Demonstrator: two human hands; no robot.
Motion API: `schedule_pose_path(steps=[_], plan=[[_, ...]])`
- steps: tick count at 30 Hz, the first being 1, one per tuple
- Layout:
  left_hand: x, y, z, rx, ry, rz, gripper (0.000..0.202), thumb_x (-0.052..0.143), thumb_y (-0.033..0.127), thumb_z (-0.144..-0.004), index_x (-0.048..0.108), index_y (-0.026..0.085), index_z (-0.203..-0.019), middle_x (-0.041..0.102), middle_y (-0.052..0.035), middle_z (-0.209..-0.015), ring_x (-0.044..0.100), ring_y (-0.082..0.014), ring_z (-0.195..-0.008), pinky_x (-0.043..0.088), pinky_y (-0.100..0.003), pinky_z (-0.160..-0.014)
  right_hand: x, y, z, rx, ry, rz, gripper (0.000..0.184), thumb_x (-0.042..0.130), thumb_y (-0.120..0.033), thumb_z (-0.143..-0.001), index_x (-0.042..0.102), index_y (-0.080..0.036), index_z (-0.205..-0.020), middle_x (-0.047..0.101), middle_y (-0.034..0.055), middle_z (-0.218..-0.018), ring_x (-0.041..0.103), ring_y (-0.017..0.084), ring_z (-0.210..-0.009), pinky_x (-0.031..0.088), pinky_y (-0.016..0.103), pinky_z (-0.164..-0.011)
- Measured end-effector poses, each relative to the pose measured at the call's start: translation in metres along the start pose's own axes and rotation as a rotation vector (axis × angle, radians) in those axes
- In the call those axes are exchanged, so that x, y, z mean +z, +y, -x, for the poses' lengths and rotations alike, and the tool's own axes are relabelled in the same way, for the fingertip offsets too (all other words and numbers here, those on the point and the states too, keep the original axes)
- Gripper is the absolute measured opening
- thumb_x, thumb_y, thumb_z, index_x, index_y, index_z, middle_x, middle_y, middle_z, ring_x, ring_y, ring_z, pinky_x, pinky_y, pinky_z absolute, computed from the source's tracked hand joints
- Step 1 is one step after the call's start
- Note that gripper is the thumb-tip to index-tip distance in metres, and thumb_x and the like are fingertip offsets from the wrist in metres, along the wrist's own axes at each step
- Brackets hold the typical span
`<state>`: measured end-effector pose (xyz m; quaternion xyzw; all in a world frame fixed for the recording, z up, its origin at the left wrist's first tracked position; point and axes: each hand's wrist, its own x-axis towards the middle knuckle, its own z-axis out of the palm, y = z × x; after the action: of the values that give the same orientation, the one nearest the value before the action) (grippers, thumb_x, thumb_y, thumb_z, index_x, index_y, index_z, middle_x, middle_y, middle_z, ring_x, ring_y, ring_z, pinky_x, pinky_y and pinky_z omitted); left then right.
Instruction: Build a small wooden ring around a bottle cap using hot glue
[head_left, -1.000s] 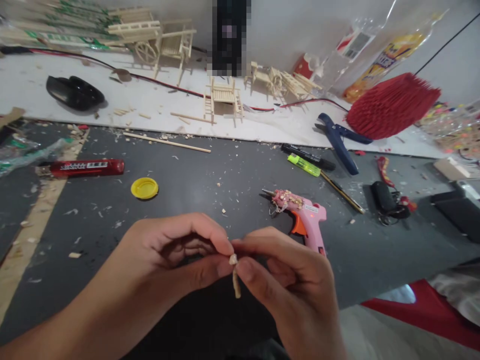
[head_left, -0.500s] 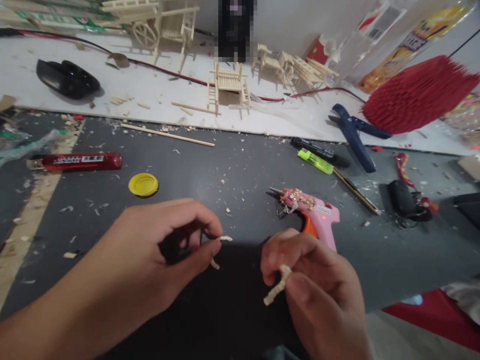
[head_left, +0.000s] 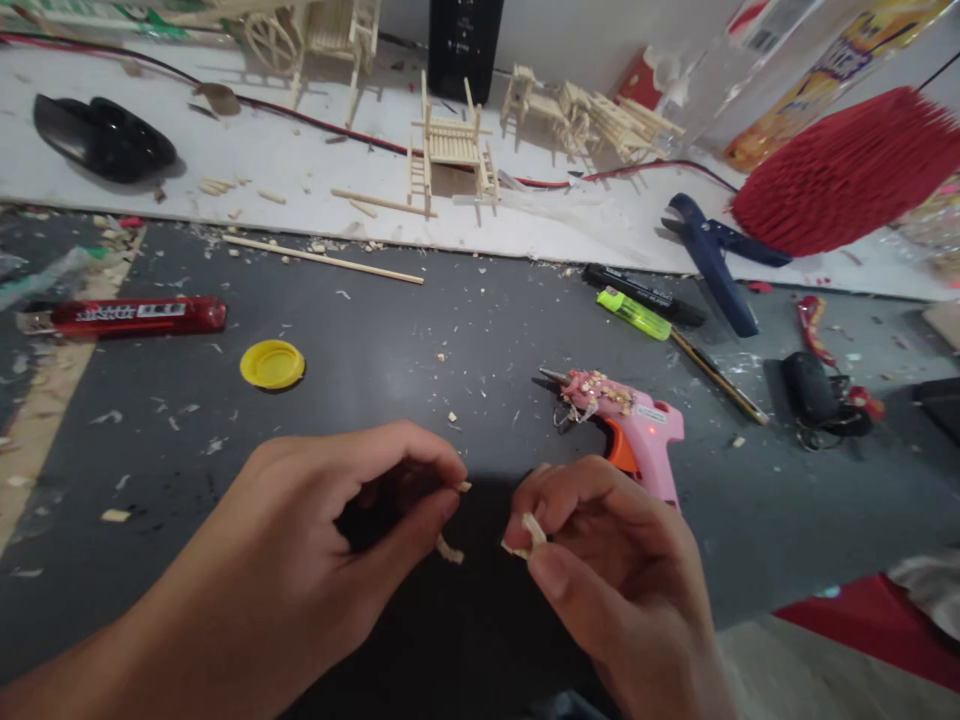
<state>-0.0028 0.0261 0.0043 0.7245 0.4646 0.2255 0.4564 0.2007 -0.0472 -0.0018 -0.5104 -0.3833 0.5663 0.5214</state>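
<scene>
Between the thumb and forefinger of my left hand (head_left: 322, 540) is a small curved wooden piece (head_left: 450, 550); its middle is hidden by the fingertips and both ends stick out. My right hand (head_left: 622, 570) pinches a similar pale, bent wooden piece (head_left: 535, 530) between thumb and fingers. The two hands are close together over the dark tabletop, with a narrow gap between the pieces. Just beyond my right hand lies a pink glue gun (head_left: 630, 415) with an orange trigger, its nozzle pointing left and wood bits stuck on its barrel.
A yellow cap (head_left: 272, 364) and a red utility knife (head_left: 135, 316) lie at left, near a thin stick (head_left: 322, 260). Markers (head_left: 636, 314), blue cutters (head_left: 716, 265) and keys (head_left: 814, 390) are at right. Along the back stand small wooden models (head_left: 452, 145) and a black mouse (head_left: 105, 140).
Both hands have come nearer each other. The piece in my right hand has turned and shows less of its length. The view has shifted slightly.
</scene>
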Motion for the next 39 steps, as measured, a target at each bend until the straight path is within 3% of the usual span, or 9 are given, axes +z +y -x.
schedule_pose_path(steps=[5,13,21,27,39], plan=[[0.003,-0.002,0.005,-0.122,-0.001,0.264,0.006,0.079,0.032,-0.093,0.083,0.034,-0.089,0.083,0.0086,-0.075,0.077,-0.0121,-0.063,0.057,-0.013,-0.057,0.001,0.003,-0.002,0.018,0.085,-0.004,0.014,0.089,-0.018,-0.088,0.079,-0.029,-0.09,0.078,-0.0008,-0.082,0.07,0.013,-0.072,0.058,0.019,-0.064],[0.007,0.001,0.005,-0.204,-0.037,0.383,0.006,0.08,0.034,-0.092,0.084,0.031,-0.088,0.082,0.0057,-0.071,0.075,-0.0127,-0.059,0.056,-0.013,-0.053,0.004,0.002,-0.002,0.041,0.103,-0.026,0.012,0.087,-0.019,-0.092,0.085,-0.031,-0.093,0.081,-0.0011,-0.087,0.075,0.012,-0.077,0.06,0.016,-0.068],[0.01,0.003,0.009,-0.188,-0.004,0.407,0.006,0.08,0.033,-0.092,0.085,0.033,-0.088,0.082,0.0078,-0.071,0.075,-0.0097,-0.058,0.055,-0.009,-0.054,0.009,0.002,-0.003,0.097,-0.021,-0.184,0.013,0.082,-0.022,-0.099,0.084,-0.034,-0.099,0.088,-0.0012,-0.101,0.083,0.014,-0.094,0.064,0.017,-0.082],[0.014,-0.001,0.006,-0.117,0.063,0.39,0.009,0.084,0.031,-0.088,0.084,0.039,-0.085,0.08,0.012,-0.067,0.075,-0.0085,-0.053,0.055,-0.007,-0.051,0.01,-0.001,-0.006,0.121,-0.022,-0.232,0.012,0.086,-0.02,-0.095,0.085,-0.032,-0.096,0.089,-0.0006,-0.099,0.084,0.012,-0.091,0.063,0.014,-0.083],[0.015,-0.001,0.01,-0.097,0.045,0.397,0.017,0.082,0.025,-0.09,0.082,0.041,-0.086,0.08,0.0159,-0.068,0.075,-0.0054,-0.055,0.053,-0.004,-0.052,0.013,-0.001,-0.006,0.149,-0.01,-0.244,0.012,0.087,-0.02,-0.095,0.085,-0.032,-0.094,0.089,-0.0017,-0.099,0.085,0.011,-0.091,0.064,0.013,-0.083]])
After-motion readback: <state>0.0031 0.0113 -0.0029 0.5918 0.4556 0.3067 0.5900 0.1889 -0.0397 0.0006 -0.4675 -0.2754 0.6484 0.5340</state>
